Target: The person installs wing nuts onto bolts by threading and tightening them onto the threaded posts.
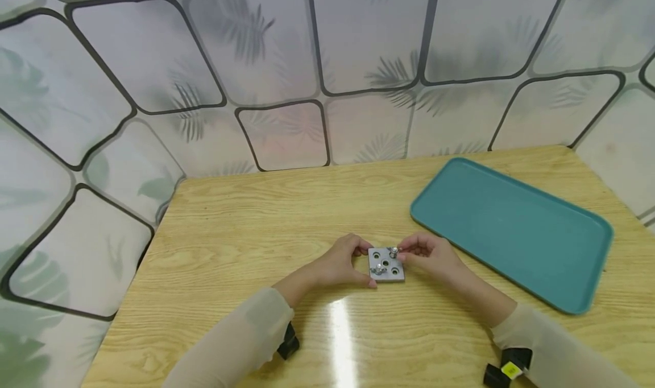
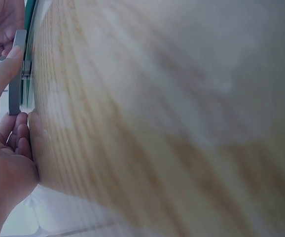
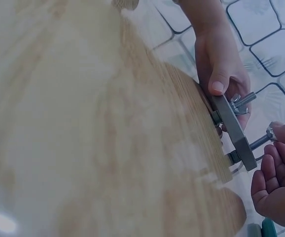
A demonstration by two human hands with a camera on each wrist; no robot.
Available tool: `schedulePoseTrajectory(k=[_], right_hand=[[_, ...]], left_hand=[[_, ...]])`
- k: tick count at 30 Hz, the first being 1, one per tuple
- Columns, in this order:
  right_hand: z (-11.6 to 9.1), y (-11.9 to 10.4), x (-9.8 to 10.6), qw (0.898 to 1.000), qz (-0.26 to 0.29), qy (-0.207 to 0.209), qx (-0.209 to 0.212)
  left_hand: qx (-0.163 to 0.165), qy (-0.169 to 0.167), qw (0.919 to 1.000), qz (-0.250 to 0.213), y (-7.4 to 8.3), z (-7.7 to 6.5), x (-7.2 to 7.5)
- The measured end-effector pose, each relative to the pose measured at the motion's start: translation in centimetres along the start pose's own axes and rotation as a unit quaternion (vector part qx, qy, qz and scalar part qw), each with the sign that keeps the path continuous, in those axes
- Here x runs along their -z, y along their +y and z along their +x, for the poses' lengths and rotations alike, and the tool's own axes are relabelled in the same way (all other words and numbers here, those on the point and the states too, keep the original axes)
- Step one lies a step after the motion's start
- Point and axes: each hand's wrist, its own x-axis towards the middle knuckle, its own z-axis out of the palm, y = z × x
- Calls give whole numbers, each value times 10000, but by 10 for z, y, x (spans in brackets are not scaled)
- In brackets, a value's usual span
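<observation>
A square grey metal plate (image 1: 386, 277) with several round holes is held just above the table. My left hand (image 1: 340, 263) grips it by its left side, thumb and fingers at opposite edges. Two bolts pass through the plate, their heads underneath. One wing nut (image 3: 240, 104) sits low on the bolt nearer my left hand, against the plate's upper face. My right hand (image 1: 427, 255) pinches a second wing nut (image 3: 270, 131) at the tip of the other bolt (image 3: 259, 142). The fingertips hide part of that nut. In the left wrist view the plate (image 2: 16, 94) appears edge-on.
A teal tray (image 1: 512, 234) lies at an angle on the right of the wooden table (image 1: 245, 223). Patterned curtains (image 1: 368, 52) stand behind the table and along its left side. Black wrist cameras (image 1: 289, 342) hang at both sleeves.
</observation>
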Motion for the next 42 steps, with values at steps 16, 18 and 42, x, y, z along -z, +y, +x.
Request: schedulePoseTrajectory(k=[16,18,42], right_hand=[[-1,2,1,9997,1,202,-128],[0,3,1,9998,-9,178,-79],[-5,2,1,9999,114,75,85]], left_hand=[[-12,29,10000,-46,2,0,-1],[-12,26,10000,-40,2,-1,-1],[-12,1,10000,0,0,0,0]])
